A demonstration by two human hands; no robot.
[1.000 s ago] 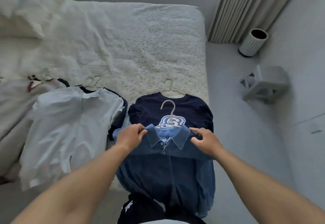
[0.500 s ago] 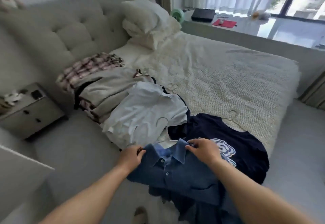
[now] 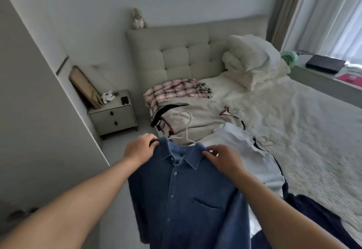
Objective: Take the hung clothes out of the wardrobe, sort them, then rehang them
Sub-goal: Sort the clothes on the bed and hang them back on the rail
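A blue button-up shirt [image 3: 182,196] on a white hanger [image 3: 186,129] hangs in the air in front of me. My left hand [image 3: 140,149] grips its left shoulder, and my right hand [image 3: 221,156] pinches its right shoulder by the collar. On the bed [image 3: 303,131] to the right lie a pale blue shirt [image 3: 241,151], a dark navy garment [image 3: 313,215], a beige garment [image 3: 199,115] and a plaid one [image 3: 176,90]. At the left edge stands a grey wardrobe panel [image 3: 39,131].
A nightstand [image 3: 113,117] with a phone and a leaning board stands between wardrobe and bed. Pillows [image 3: 252,60] are piled at the tufted headboard [image 3: 176,53]. A window ledge with a laptop [image 3: 325,64] and a green fan runs along the far side.
The blue shirt has come up off the bed and moved left, away from the navy garment. My view has swung left toward the wardrobe and nightstand. Both hands keep their hold on it.
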